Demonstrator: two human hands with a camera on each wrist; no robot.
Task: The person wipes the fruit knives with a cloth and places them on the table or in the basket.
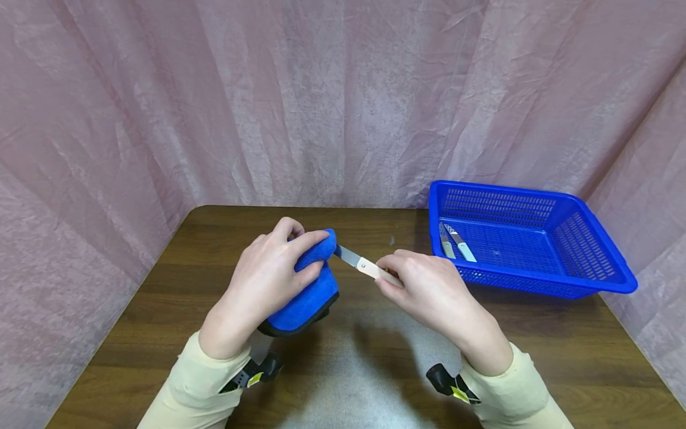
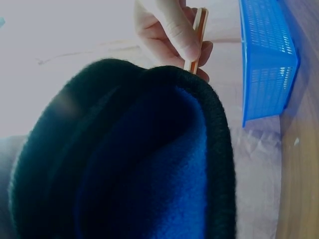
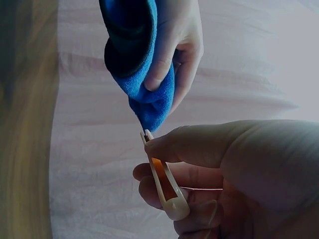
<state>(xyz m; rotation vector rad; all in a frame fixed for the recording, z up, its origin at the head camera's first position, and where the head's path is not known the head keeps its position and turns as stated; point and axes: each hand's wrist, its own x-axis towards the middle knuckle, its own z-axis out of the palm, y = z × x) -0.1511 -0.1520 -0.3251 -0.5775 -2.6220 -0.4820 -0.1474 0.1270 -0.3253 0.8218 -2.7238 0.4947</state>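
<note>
My left hand (image 1: 268, 271) pinches a folded blue cloth (image 1: 305, 302) with dark edging over the table. The cloth is folded around the tip part of a folding knife's blade (image 1: 348, 256), so that end is hidden. By its pale cream handle (image 1: 373, 271), my right hand (image 1: 431, 292) grips the opened folding knife between thumb and fingers. In the right wrist view, the handle (image 3: 167, 191) shows an orange-brown slot along its length. The left wrist view is largely filled by the cloth's dark-edged folds (image 2: 219, 149).
A blue plastic basket (image 1: 527, 281) stands at the right of the wooden table (image 1: 187, 286). Inside its left end lie two pale-handled knives (image 1: 462, 245), their upper parts patterned or perforated. Pinkish curtains (image 1: 321, 107) hang behind and beside the table.
</note>
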